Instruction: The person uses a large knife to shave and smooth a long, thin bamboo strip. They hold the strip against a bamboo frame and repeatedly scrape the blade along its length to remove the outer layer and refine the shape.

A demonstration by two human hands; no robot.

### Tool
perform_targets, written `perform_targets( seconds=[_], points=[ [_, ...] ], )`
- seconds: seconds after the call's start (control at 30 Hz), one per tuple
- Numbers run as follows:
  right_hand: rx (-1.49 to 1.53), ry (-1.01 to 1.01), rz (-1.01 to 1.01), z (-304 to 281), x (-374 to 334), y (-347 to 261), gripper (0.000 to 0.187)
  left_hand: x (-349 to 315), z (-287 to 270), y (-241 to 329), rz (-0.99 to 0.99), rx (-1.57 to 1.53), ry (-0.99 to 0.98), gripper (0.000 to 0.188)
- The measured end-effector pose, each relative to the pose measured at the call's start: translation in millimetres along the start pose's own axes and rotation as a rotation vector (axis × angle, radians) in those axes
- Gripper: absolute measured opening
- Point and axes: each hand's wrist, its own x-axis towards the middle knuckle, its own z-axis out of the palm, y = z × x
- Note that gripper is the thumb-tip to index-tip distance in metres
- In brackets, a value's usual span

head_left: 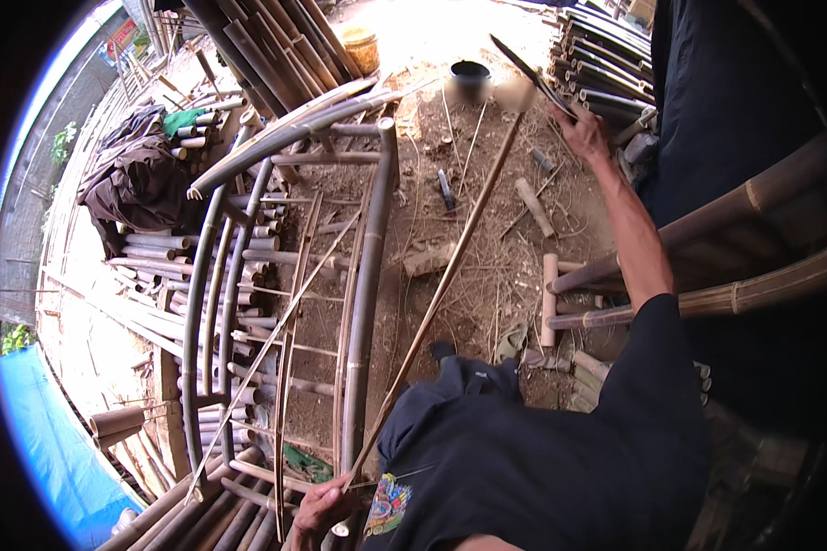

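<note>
A long, thin bamboo strip (450, 271) slants across the middle of the view. My left hand (320, 510), low at the left by my shirt, is closed around its near end. Far out at the upper right, my right hand (583, 133) grips a long-bladed machete (528, 72) by its handle, the dark blade pointing up and left. The strip's far end lies close to the blade; blur hides whether they touch. Just left of the strip stands a bamboo furniture frame (368, 266) with curved rails and crossbars, thin strips lying across it.
A black bucket (470, 81) and a knife (447, 191) are on the littered dirt ground, near a short bamboo piece (535, 208). Bamboo poles (606, 60) are stacked at the far right. Another bamboo frame (689, 248) stands by my right arm. Dark cloth (138, 170) covers poles at left.
</note>
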Motion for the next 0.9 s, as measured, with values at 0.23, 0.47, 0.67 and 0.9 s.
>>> perform_targets(
  seconds=[0.23,0.47,0.67,0.9],
  points=[
    [0.031,0.211,0.377,-61,28,52,0.077,-1,-17,-14,0.104,-0.03,-0.083,0.061],
    [0.216,-0.177,-0.389,51,-148,-156,0.067,164,113,92,0.4,0.398,0.159,0.038],
    [0.179,-0.064,-0.455,59,-167,-182,0.062,173,155,108,0.484,0.476,0.225,0.04],
    [0.186,-0.086,-0.379,59,-170,-170,0.062,155,145,86,0.426,0.451,0.188,0.033]
  ],
)
